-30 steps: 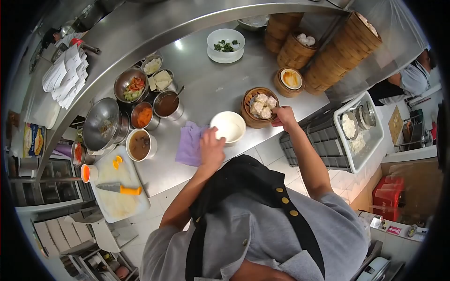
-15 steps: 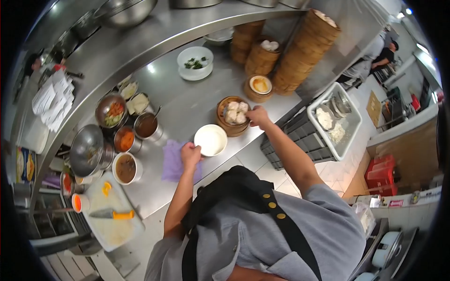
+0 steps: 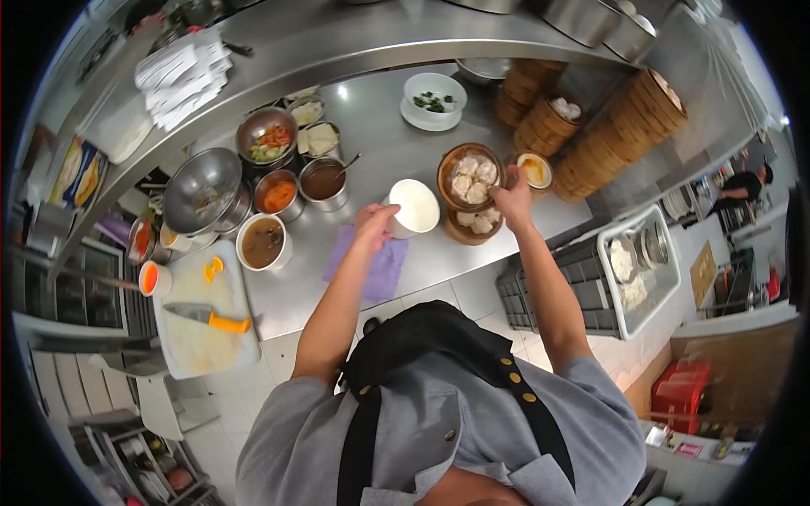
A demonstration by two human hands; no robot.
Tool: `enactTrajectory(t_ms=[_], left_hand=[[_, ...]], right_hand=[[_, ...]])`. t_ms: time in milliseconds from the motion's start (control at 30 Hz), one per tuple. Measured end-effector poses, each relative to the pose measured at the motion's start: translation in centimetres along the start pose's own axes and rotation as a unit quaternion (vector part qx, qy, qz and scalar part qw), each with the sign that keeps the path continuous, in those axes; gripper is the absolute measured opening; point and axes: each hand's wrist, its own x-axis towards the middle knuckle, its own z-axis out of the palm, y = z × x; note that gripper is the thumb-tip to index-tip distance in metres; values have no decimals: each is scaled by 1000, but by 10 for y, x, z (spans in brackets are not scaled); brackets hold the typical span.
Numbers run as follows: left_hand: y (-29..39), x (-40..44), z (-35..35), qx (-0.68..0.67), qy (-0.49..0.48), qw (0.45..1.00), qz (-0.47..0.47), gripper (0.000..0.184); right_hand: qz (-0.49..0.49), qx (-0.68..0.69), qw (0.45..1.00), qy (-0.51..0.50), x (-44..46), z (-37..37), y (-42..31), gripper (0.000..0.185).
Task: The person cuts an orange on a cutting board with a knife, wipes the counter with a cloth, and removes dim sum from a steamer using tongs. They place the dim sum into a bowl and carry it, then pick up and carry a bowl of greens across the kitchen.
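My right hand [image 3: 512, 202] grips the right rim of a bamboo steamer basket [image 3: 466, 206] with several pale dumplings [image 3: 474, 178] inside. The basket is up off a second bamboo steamer [image 3: 474, 239], whose own dumplings [image 3: 479, 221] show below its near edge. My left hand [image 3: 376, 226] is closed on the left rim of a white round tub [image 3: 415, 207], thumb over the edge. Its inside looks white, with no food visible. A purple cloth [image 3: 371, 268] lies on the steel counter under my left hand.
Stacked bamboo steamers [image 3: 620, 135] stand at the back right, near a small steamer with a yellow-topped dish [image 3: 534, 171]. Left are metal tubs, a soup tub [image 3: 263, 243] and a cutting board [image 3: 202, 358] with a knife [image 3: 208, 317]. A grey crate [image 3: 548, 299] stands right.
My right hand has lifted the upper steamer basket away from the one beneath, uncovering more dumplings. My left hand keeps its hold on the white tub. The whole view has shifted.
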Motion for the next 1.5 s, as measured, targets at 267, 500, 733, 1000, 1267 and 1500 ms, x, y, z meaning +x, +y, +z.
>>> enactTrajectory(t_ms=[267,500,733,1000,1267,1500], left_hand=[[13,-8,43,-146,5,989,-28,41],[-6,8,26,-173,-22,983,-61,41],[-18,27,-3,-172,-39,983,-55,36],[5,22,-5,507,117,754,402,28],[40,34,38,679,-10,655,332,32],[34,39,66,716,59,631,291,28]], right_hand=[[-487,-339,802,-67,-30,33,-86,80],[-537,-370,755,-71,-21,40,-95,84],[-192,-173,963,84,2,-11,-66,63],[188,97,976,-43,2,-30,46,19],[187,52,980,-34,-11,-19,66,31],[-17,-161,983,87,-42,-18,66,45]])
